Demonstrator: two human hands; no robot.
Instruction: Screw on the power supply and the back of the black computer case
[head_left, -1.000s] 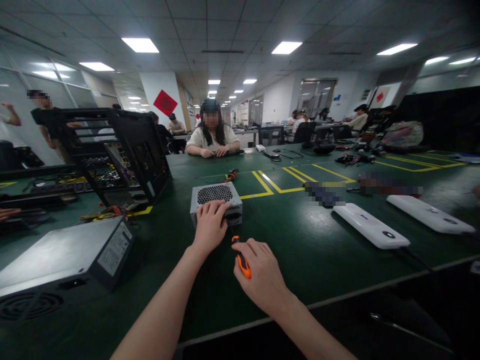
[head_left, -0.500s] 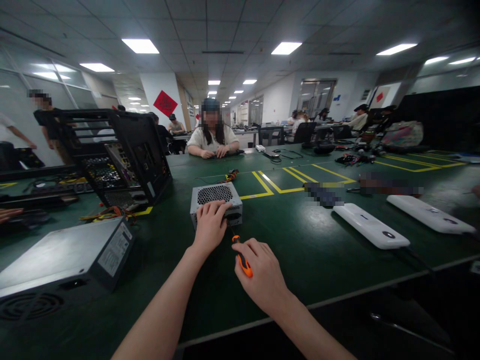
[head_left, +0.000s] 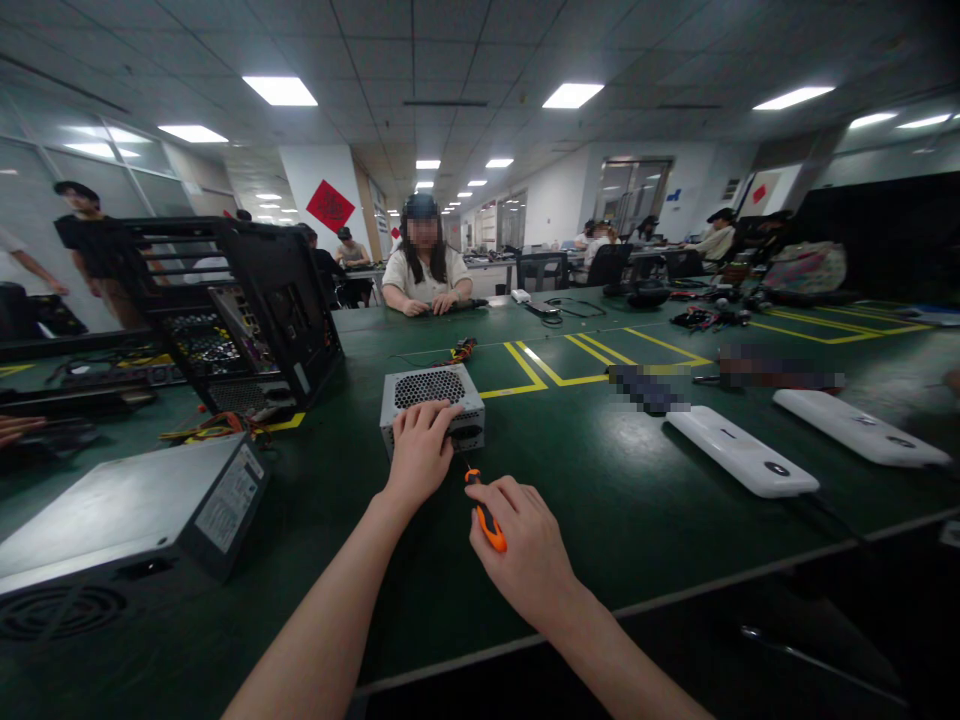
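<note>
A grey computer power supply with a honeycomb grille on top sits on the green table straight ahead. My left hand grips its near edge, fingers lying over the top and front. The thumb is mostly hidden. In my right hand is a screwdriver with an orange and black handle. Its thin shaft points up and away toward the lower front face of the power supply, close to my left hand. The exact spot where the tip meets the case is too small to make out.
To the left stand a larger power supply and an open black computer case. White power banks lie at right. Behind the grey unit is a cable bundle. A person sits across the table.
My hands, the screwdriver and the power supply hold almost the same place, with the screwdriver shifted only very slightly. The person opposite has moved a little, and a dark object shows more at their hands.
</note>
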